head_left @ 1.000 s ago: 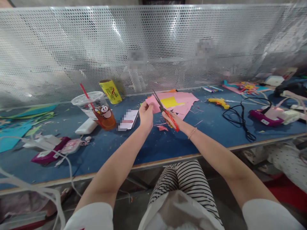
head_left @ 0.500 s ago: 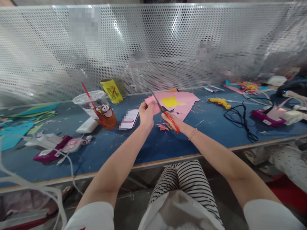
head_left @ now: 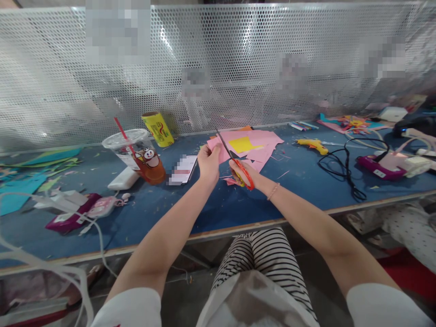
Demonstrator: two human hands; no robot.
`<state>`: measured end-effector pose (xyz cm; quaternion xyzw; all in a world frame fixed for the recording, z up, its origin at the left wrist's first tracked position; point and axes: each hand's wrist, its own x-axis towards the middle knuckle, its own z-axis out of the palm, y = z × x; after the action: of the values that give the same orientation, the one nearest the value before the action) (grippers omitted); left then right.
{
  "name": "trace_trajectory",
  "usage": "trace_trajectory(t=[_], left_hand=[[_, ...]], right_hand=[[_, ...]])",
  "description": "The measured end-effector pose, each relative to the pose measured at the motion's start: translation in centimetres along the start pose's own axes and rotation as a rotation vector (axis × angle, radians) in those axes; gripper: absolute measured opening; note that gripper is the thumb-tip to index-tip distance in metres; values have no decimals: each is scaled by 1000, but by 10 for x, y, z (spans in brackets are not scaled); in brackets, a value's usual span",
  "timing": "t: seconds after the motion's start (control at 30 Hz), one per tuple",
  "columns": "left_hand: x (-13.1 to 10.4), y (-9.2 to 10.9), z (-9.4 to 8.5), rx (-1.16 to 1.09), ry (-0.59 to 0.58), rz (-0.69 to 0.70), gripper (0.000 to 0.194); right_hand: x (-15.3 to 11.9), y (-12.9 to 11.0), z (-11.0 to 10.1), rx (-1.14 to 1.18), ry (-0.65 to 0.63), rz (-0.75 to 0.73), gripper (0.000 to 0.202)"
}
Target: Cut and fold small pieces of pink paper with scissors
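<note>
My left hand pinches a small piece of pink paper between thumb and fingers. Red-handled scissors are gripped in my right hand, with their dark blades pointing up and left along the right side of that paper. Whether the blades bite into the paper I cannot tell. Beyond the scissors lie larger pink sheets with a yellow sheet on top. Pink scraps rest under my right hand. A phone with its screen lit lies left of my left hand.
On the left stand a lidded drink cup with a red straw, a yellow roll, a white box and a purple power strip. To the right are a yellow glue gun, black cable and another purple strip. Perforated metal panel behind.
The scissor handles have spread apart slightly, with yellow inside the grip now showing. Both hands stay in nearly the same place, and the pink paper has shifted only a little.
</note>
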<state>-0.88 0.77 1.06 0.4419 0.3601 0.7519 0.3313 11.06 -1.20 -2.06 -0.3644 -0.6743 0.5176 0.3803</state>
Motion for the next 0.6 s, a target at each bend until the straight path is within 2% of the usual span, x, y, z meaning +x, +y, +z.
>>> trace_trajectory(t=[0.3,0.6], left_hand=[[-2,0,1,-34,10,-17,17],[-1,-4,-1,32,21,13,16]], right_hand=[[-3,-3,1,34,-12,-28,50],[-3,-3,1,22,-25,-28,51]])
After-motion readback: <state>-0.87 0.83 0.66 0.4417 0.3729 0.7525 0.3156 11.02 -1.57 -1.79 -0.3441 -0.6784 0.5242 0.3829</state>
